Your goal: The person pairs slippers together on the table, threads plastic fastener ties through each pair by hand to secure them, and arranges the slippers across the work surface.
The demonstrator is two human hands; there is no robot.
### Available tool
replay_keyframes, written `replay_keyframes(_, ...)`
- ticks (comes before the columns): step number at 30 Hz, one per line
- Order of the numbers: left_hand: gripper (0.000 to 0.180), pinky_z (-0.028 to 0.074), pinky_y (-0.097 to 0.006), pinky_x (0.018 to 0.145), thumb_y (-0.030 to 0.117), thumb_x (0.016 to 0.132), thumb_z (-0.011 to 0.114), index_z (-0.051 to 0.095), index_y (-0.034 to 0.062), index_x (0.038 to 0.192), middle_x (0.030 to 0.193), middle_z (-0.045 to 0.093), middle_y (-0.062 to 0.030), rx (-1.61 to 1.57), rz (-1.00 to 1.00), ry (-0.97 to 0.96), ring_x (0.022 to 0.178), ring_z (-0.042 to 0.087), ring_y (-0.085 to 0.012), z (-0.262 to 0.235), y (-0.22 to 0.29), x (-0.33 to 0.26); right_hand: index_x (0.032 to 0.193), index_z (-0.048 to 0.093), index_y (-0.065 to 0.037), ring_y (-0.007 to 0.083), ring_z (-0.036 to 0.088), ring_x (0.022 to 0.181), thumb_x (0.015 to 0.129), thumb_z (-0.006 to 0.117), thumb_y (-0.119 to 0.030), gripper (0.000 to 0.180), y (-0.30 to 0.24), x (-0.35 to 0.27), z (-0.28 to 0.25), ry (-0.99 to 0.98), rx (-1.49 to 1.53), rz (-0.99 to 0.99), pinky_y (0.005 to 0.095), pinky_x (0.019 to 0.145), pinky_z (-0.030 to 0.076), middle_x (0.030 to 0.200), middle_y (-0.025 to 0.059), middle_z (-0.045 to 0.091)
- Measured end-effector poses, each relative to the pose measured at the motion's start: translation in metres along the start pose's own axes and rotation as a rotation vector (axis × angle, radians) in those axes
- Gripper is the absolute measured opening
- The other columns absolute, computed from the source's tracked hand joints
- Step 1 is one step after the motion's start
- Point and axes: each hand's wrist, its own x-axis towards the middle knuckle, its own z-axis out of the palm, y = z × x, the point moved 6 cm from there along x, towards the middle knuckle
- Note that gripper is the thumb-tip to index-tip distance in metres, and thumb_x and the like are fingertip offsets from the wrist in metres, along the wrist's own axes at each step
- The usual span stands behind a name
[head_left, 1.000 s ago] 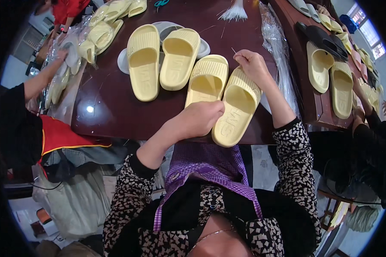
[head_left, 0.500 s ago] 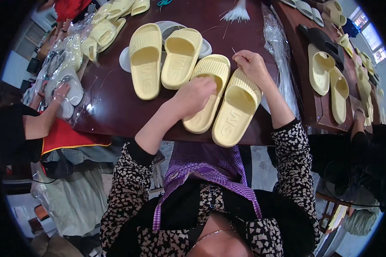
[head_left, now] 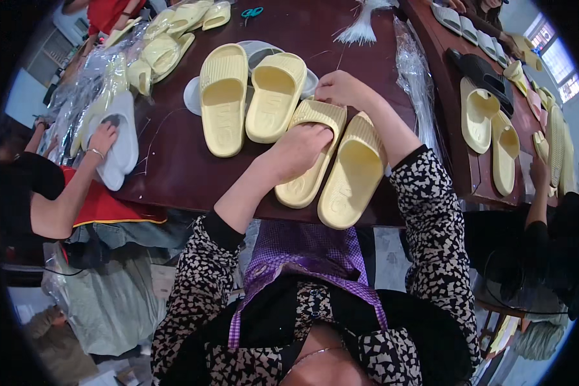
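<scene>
Slippers, pale yellow, lying in pairs on a dark brown table [head_left: 174, 167]. Left hand [head_left: 300, 149] is pressing down on the left slipper of the near pair [head_left: 305, 174], fingers curled over its strap area, gripping it. Right hand [head_left: 344, 89] is sitting at the toe end of the right slipper of the near pair [head_left: 354, 170], fingers bunched closed; cannot tell what it is pinching. Both near slippers are lying side by side, touching, heels hanging at the near edge of the table. Second yellow pair [head_left: 248, 96] is lying just beyond, toward the table's middle, resting partly on a white round plate [head_left: 193, 96]. White tassel bundle [head_left: 361, 27] is lying near the far edge, blue scissors [head_left: 251, 11] beside it to the left. Clear plastic bags [head_left: 415, 71] are running along the right edge. At the left edge another person's hand [head_left: 103, 136] is resting on a white slipper [head_left: 121, 151], with bagged yellow slippers [head_left: 154, 51] piled toward the far left corner. Second table on the right [head_left: 460, 174] is carrying more yellow slippers [head_left: 489, 132] and a black pair [head_left: 482, 71].
</scene>
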Motion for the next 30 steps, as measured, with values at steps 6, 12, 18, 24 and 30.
replay_keyframes(6,0.008,0.046,-0.044,0.075,0.005,0.086,0.047,0.049,0.0012,0.093,0.088,0.056,-0.0164,-0.038,-0.053,-0.02,0.085,0.057,-0.0353,0.0,0.008,0.004,0.084,0.067,-0.004,0.0074,0.052,0.057,0.082,0.062,-0.017,0.014,0.005,0.006,0.01,-0.093,0.072,0.095,0.0235,0.047,0.04,0.073,-0.0007,0.063)
replay_keyframes(12,0.008,0.047,-0.044,0.073,0.006,0.087,0.047,0.048,0.0011,0.093,0.086,0.055,-0.0171,-0.063,-0.091,-0.037,0.083,0.057,-0.036,0.009,0.0,0.005,0.085,0.068,-0.001,0.0114,0.054,0.057,0.083,0.063,-0.015,0.015,0.017,0.009,0.016,-0.089,0.402,0.113,0.0263,0.051,0.045,0.073,0.0034,0.063)
replay_keyframes(18,0.011,0.047,-0.043,0.073,0.007,0.088,0.047,0.049,0.0006,0.096,0.089,0.056,-0.0169,-0.09,-0.082,0.01,0.083,0.057,-0.035,0.008,0.002,-0.002,0.087,0.066,0.002,0.0124,0.056,0.06,0.085,0.06,-0.009,0.013,0.016,0.003,0.01,0.075,0.426,0.009,0.027,0.057,0.048,0.076,0.0041,0.064)
replay_keyframes(24,0.016,0.049,-0.04,0.068,0.005,0.087,0.051,0.055,-0.0003,0.102,0.087,0.058,-0.0164,-0.201,-0.035,0.264,0.076,0.059,-0.0322,-0.002,0.008,-0.022,0.09,0.064,0.001,0.0115,0.058,0.071,0.091,0.054,-0.007,0.013,0.002,-0.031,-0.019,0.286,0.674,-0.12,0.0253,0.067,0.05,0.082,0.006,0.064)
replay_keyframes(30,0.018,0.05,-0.03,0.063,0.003,0.085,0.056,0.061,-0.0002,0.102,0.095,0.064,-0.0132,-0.484,-0.316,0.587,0.072,0.064,-0.0207,-0.025,0.004,-0.044,0.091,0.065,-0.001,0.0109,0.058,0.073,0.092,0.052,-0.006,0.013,-0.007,-0.048,-0.008,0.283,0.628,-0.205,0.0248,0.071,0.049,0.085,0.0051,0.065)
